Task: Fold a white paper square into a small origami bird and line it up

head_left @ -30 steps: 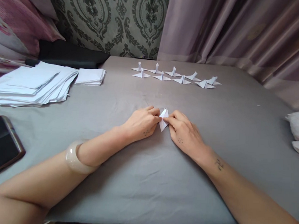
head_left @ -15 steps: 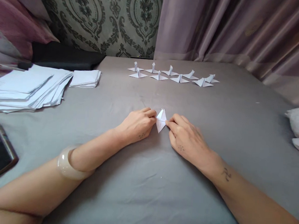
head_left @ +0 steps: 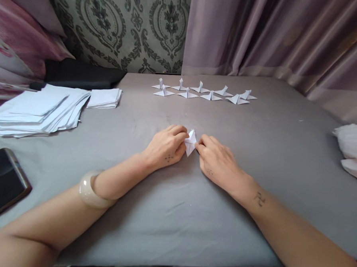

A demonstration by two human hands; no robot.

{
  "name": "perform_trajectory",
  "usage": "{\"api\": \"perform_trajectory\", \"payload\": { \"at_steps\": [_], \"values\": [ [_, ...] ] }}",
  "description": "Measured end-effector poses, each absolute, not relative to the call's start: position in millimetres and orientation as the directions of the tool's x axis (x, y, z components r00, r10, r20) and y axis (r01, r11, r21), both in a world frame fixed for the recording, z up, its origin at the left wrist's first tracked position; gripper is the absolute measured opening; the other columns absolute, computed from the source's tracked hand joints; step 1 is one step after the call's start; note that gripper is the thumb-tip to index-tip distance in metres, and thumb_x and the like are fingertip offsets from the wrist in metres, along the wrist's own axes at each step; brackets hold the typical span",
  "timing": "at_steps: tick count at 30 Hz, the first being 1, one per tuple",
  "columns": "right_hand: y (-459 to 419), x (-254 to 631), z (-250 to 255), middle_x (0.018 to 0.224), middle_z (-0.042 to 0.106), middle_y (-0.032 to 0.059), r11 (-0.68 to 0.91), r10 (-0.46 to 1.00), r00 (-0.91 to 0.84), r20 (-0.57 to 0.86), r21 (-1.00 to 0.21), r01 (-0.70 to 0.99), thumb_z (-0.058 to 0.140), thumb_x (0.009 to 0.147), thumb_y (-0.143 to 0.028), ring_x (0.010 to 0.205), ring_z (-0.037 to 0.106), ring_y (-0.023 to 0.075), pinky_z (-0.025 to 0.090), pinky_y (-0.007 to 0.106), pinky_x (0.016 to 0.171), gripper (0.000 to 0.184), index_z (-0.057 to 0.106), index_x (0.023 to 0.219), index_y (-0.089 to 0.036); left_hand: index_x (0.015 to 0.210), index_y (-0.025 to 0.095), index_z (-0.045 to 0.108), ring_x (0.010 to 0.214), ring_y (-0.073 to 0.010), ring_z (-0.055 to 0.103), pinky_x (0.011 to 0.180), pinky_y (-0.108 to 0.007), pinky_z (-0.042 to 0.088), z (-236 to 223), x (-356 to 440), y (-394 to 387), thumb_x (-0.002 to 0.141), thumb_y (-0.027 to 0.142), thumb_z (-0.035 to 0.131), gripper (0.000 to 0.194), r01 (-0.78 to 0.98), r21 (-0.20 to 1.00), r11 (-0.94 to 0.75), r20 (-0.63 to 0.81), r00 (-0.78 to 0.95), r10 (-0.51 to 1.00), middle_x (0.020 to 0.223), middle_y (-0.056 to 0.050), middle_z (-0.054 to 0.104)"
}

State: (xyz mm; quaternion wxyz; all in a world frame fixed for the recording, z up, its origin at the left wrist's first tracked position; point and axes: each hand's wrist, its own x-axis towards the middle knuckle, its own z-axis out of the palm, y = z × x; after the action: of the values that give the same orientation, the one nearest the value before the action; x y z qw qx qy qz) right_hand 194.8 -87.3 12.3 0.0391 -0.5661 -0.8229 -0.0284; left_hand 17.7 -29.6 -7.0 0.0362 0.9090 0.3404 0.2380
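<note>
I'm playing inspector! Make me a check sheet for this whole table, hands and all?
Surface: smooth-looking grey cloth, faint creases, a few tiny pale specks.
Things: small white folded paper between the hands; nine white folded-paper birds in two rows at the back; big stack of white paper sheets, uneven; smaller white paper stack beside it.
Clutter: black phone at left; crumpled white item at right, unclear what.
Left hand: holds the folded paper's left side.
Right hand: fingertips on its right corner.
Cables: nothing seen.
Surroundings: grey patterned wall covering, purple curtain.
</note>
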Motion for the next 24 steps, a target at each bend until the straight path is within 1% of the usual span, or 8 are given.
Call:
{"api": "perform_trajectory", "payload": {
  "at_steps": [4,8,10,12,16,21,23,24],
  "values": [
    [-88,193,11,0.101,0.061,0.0104,0.351,0.932,-0.348,0.105,-0.011,0.936,0.04,0.09,-0.006,0.092,0.055,0.0218,0.039,0.033,0.063,0.028,0.067,0.093,-0.013,0.096,0.013,0.066,0.098,-0.0209,0.06,0.086,-0.033,0.05,-3,24,-35,0.097,0.027,0.035,0.035,0.53,0.242,-0.813,0.303,0.754,0.582,0.101,-0.012,0.066],
    [-87,195,10,0.1,0.062,0.0101,0.341,0.937,-0.334,0.104,-0.06,0.938,0.042,0.088,-0.007,0.094,0.057,0.0224,0.039,0.032,0.063,0.028,0.068,0.091,-0.015,0.088,0.013,0.066,0.093,-0.0235,0.059,0.076,-0.034,0.05,3,30,-37,0.097,0.044,0.037,0.043,0.61,0.152,-0.778,0.175,0.758,0.628,0.098,-0.013,0.064],
    [-84,198,8,0.099,0.063,0.0093,0.309,0.949,-0.295,0.11,-0.15,0.939,0.042,0.087,-0.008,0.093,0.059,0.0217,0.04,0.03,0.063,0.029,0.069,0.09,-0.017,0.091,0.014,0.064,0.093,-0.024,0.058,0.072,-0.033,0.049,5,31,-35,0.093,0.051,0.042,0.044,0.646,0.137,-0.751,0.135,0.739,0.66,0.1,-0.013,0.062],
    [-79,203,4,0.1,0.066,0.0075,0.253,0.966,-0.222,0.134,-0.301,0.92,0.042,0.087,-0.009,0.09,0.061,0.0195,0.042,0.03,0.066,0.031,0.071,0.094,-0.019,0.098,0.015,0.062,0.094,-0.0236,0.058,0.073,-0.032,0.049,7,32,-32,0.09,0.054,0.048,0.042,0.667,0.164,-0.727,0.12,0.718,0.685,0.102,-0.011,0.061],
    [-66,211,-3,0.098,0.072,0.0043,0.135,0.983,-0.028,0.182,-0.604,0.785,0.047,0.083,-0.012,0.081,0.064,0.0161,0.046,0.029,0.074,0.029,0.072,0.096,-0.02,0.101,0.016,0.061,0.097,-0.0254,0.059,0.072,-0.033,0.048,12,38,-32,0.088,0.046,0.053,0.034,0.726,0.176,-0.665,0.075,0.664,0.744,0.103,-0.01,0.062],
    [-60,211,-4,0.079,0.073,0.0049,0.044,0.978,0.12,0.172,-0.728,0.684,0.053,0.079,-0.019,0.067,0.064,0.0158,0.049,0.03,0.069,0.025,0.072,0.095,-0.017,0.096,0.011,0.063,0.089,-0.028,0.063,0.078,-0.039,0.047,14,49,-44,0.086,0.021,0.045,0.023,0.734,0.015,-0.679,0.105,0.674,0.731,0.094,-0.013,0.067],
    [-60,211,-5,0.078,0.072,0.0048,0.047,0.975,0.141,0.174,-0.775,0.63,0.053,0.079,-0.02,0.065,0.065,0.0156,0.049,0.03,0.068,0.024,0.071,0.095,-0.017,0.093,0.011,0.064,0.088,-0.028,0.064,0.082,-0.04,0.046,12,48,-44,0.086,0.015,0.041,0.025,0.735,0.034,-0.677,0.142,0.667,0.731,0.09,-0.014,0.069],
    [-60,211,-6,0.079,0.072,0.0049,0.05,0.973,0.151,0.173,-0.802,0.596,0.053,0.079,-0.021,0.065,0.065,0.0156,0.05,0.03,0.067,0.023,0.07,0.094,-0.017,0.094,0.011,0.065,0.088,-0.0276,0.064,0.082,-0.04,0.046,10,47,-41,0.086,0.015,0.04,0.026,0.751,0.097,-0.653,0.166,0.634,0.755,0.089,-0.014,0.069]
  ]
}}
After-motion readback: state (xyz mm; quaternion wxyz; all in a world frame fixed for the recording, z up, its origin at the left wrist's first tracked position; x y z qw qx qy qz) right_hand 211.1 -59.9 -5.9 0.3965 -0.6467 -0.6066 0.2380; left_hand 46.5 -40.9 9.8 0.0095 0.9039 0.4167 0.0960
